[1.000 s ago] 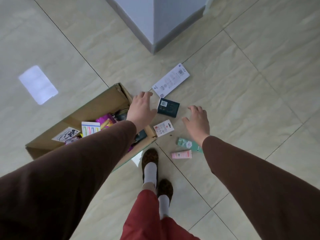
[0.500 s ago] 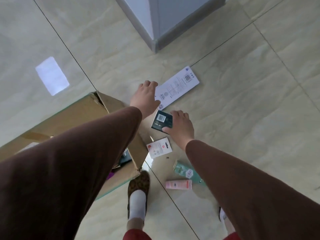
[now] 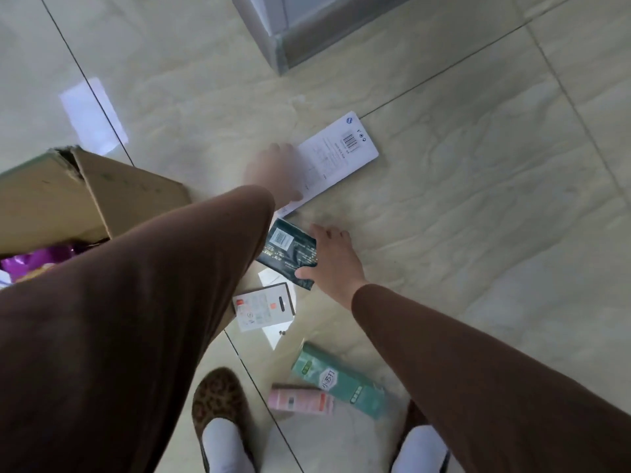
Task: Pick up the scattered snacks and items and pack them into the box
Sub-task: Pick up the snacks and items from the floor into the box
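On the tiled floor, the right hand grips a dark green packet, thumb on its near edge. The blurred left hand rests on a long white card. At the left edge stands the cardboard box. Nearer the slippered feet lie a small white card, a teal box and a pink tube.

One cardboard box sits at nine o'clock. Five loose items lie on the floor: one long white card at twelve o'clock, one dark packet at the centre, one small white card just below it, and one green box and one pink tube at six o'clock. Two hands show, left hand and right hand, and two slippered feet.
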